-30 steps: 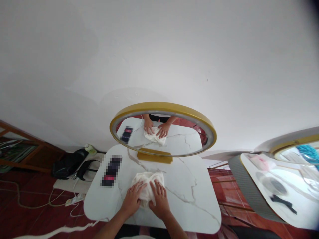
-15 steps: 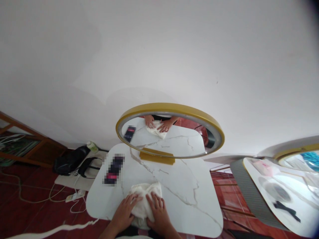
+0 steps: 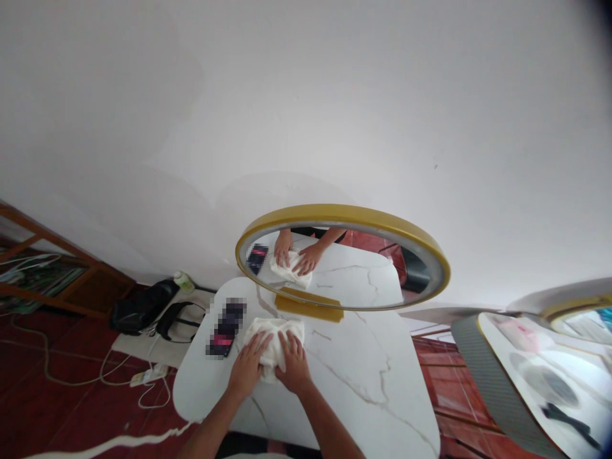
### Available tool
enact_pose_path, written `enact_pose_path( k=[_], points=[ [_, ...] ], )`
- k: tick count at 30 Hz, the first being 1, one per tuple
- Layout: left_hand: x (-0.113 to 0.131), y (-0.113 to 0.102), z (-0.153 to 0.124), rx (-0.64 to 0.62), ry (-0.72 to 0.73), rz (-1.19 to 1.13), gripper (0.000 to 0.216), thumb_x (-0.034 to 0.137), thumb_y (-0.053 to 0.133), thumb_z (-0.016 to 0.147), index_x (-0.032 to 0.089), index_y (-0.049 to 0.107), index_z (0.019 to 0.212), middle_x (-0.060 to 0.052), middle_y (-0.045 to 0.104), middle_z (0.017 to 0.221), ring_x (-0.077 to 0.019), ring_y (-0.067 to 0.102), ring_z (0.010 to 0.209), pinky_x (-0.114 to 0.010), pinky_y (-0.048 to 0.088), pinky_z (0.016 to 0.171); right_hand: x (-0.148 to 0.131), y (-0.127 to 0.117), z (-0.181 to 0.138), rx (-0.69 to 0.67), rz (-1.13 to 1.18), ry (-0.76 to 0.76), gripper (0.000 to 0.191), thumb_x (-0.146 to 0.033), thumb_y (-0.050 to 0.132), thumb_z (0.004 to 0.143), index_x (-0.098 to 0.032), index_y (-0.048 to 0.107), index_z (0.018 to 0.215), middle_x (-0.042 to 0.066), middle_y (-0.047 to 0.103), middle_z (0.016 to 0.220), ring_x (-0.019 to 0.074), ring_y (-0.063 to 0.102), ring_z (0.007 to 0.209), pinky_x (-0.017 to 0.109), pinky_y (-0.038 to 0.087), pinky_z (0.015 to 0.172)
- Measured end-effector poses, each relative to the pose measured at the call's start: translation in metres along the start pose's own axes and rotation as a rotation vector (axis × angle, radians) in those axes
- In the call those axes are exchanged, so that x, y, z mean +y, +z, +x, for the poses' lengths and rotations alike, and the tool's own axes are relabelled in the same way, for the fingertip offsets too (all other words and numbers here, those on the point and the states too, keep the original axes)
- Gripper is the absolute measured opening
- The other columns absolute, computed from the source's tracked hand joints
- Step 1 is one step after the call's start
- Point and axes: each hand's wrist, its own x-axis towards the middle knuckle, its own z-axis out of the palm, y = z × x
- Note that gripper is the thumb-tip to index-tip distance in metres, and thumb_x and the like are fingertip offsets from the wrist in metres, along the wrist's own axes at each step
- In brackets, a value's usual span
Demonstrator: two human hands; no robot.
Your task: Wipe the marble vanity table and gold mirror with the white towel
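A folded white cloth [image 3: 273,347] lies on the white marble-patterned tabletop [image 3: 363,382], just in front of the mirror's base. My left hand [image 3: 253,360] presses down on the cloth's left part, its fingers stretched out over the top. Over the right part lies my right hand [image 3: 292,360], also open and flat with the fingers slightly spread. What is under the palms is hidden. The round mirror [image 3: 344,213] with a gold frame stands behind the cloth and reflects both hands and the cloth. To the left of my left hand is a dark blurred-out object [image 3: 227,326].
A gold mirror base [image 3: 310,305] sits at the table's back, close to the wall [image 3: 306,115]. On the right stands a second table [image 3: 507,357] with a pink packet [image 3: 519,335] and a black strap-like item [image 3: 571,422]. A black bag [image 3: 143,307] and a power strip with cables [image 3: 148,375] lie at left.
Both hands have pushed the cloth forward, away from me, toward the mirror base and slightly left. The view has shifted a little. The dark object stays in place on the table.
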Motion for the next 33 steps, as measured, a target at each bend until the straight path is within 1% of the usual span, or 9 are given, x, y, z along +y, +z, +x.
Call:
enact_pose_path(
  k=[4,7,14,17,21,24,28,31,33],
  points=[
    [-0.004,-0.010,0.023,-0.018,-0.001,0.030,0.084,0.000,0.038,0.069,0.032,0.019,0.143,0.006,0.021,0.151,-0.0169,0.015,0.138,-0.037,0.022,0.110,-0.006,-0.013,0.022,-0.016,0.014,0.042,0.088,-0.030,0.055,0.070,-0.028,0.009,0.145,0.001,0.015,0.151,0.0265,0.018,0.136,0.041,0.029,0.104],
    [-0.007,-0.014,0.031,-0.014,0.010,0.060,0.086,0.000,0.039,0.068,0.033,0.017,0.143,0.005,0.021,0.151,-0.0165,0.016,0.138,-0.036,0.024,0.109,-0.008,-0.017,0.029,-0.009,0.017,0.045,0.089,-0.028,0.055,0.069,-0.028,0.009,0.145,0.002,0.015,0.151,0.0253,0.018,0.136,0.040,0.030,0.105],
    [-0.004,-0.013,0.024,0.015,-0.004,0.054,0.084,0.001,0.039,0.067,0.032,0.020,0.143,0.005,0.024,0.150,-0.0183,0.018,0.138,-0.039,0.024,0.109,-0.011,-0.013,0.020,0.028,0.010,0.055,0.088,-0.025,0.053,0.070,-0.031,0.007,0.145,-0.001,0.011,0.152,0.0238,0.014,0.138,0.040,0.028,0.105],
    [-0.001,-0.013,0.012,0.026,-0.013,0.021,0.083,0.001,0.039,0.066,0.030,0.023,0.143,0.005,0.028,0.148,-0.0183,0.020,0.137,-0.038,0.025,0.108,-0.011,-0.008,0.009,0.066,-0.010,0.022,0.087,-0.027,0.052,0.071,-0.030,0.007,0.145,-0.001,0.011,0.152,0.0248,0.014,0.138,0.042,0.026,0.106],
    [-0.003,-0.008,-0.017,0.040,0.023,0.006,0.085,0.002,0.040,0.065,0.031,0.022,0.143,0.006,0.027,0.149,-0.0183,0.021,0.136,-0.036,0.025,0.108,-0.008,0.007,-0.016,0.073,-0.005,-0.041,0.084,-0.038,0.053,0.074,-0.030,0.008,0.145,0.000,0.012,0.152,0.0283,0.015,0.137,0.046,0.025,0.105],
    [-0.009,0.002,-0.045,0.012,0.060,0.015,0.087,0.003,0.040,0.063,0.034,0.021,0.143,0.008,0.025,0.149,-0.0189,0.021,0.136,-0.036,0.025,0.108,-0.005,0.024,-0.043,0.047,0.023,-0.069,0.084,-0.043,0.052,0.075,-0.031,0.007,0.145,0.001,0.013,0.152,0.0315,0.020,0.135,0.050,0.026,0.104],
    [-0.016,0.017,-0.080,-0.017,0.083,0.029,0.091,0.003,0.041,0.061,0.038,0.019,0.142,0.010,0.026,0.148,-0.0201,0.025,0.135,-0.037,0.026,0.108,-0.001,0.043,-0.077,-0.024,0.071,-0.137,0.088,-0.047,0.055,0.073,-0.032,0.007,0.145,0.002,0.012,0.151,0.0340,0.023,0.134,0.052,0.025,0.105],
    [-0.018,0.022,-0.092,-0.012,0.098,0.026,0.091,0.002,0.040,0.061,0.040,0.020,0.141,0.011,0.027,0.148,-0.0197,0.025,0.135,-0.039,0.024,0.109,0.001,0.045,-0.089,-0.072,0.104,-0.180,0.091,-0.051,0.056,0.071,-0.031,0.007,0.145,0.003,0.012,0.151,0.0355,0.023,0.133,0.053,0.025,0.105],
    [-0.017,0.022,-0.092,-0.024,0.078,0.017,0.091,0.001,0.040,0.061,0.040,0.021,0.141,0.011,0.025,0.148,-0.0194,0.023,0.136,-0.039,0.022,0.110,0.001,0.041,-0.090,-0.087,0.128,-0.197,0.093,-0.051,0.057,0.070,-0.030,0.006,0.145,0.003,0.011,0.151,0.0350,0.023,0.134,0.051,0.026,0.105]
  ],
)
